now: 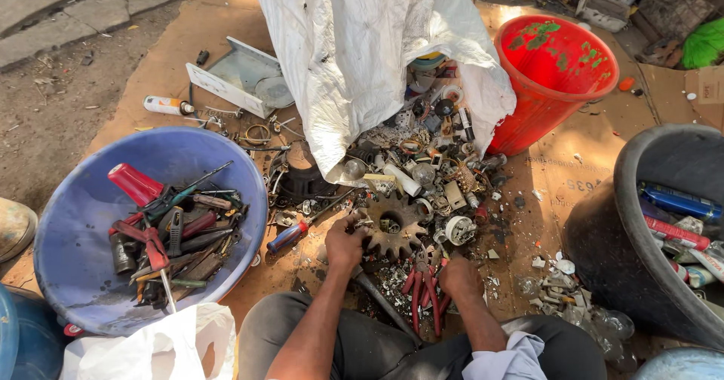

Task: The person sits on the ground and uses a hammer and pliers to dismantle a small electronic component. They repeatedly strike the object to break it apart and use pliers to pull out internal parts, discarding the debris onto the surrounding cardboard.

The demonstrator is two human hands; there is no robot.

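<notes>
Left hand [345,244] gripping the rusty gear's [391,225] toothed rim, right hand [458,276] resting loosely on scrap beside red-handled pliers [422,293], near the cardboard's [562,180] front edge. Probably heavy, stiff, sharp-toothed; best held by rim. Crowding around: white sack [354,56], blue basin [75,252], red bucket [554,78], screwdriver [290,237].

White sack [362,56] hides its contents; black tub [641,222] cut off right.
</notes>
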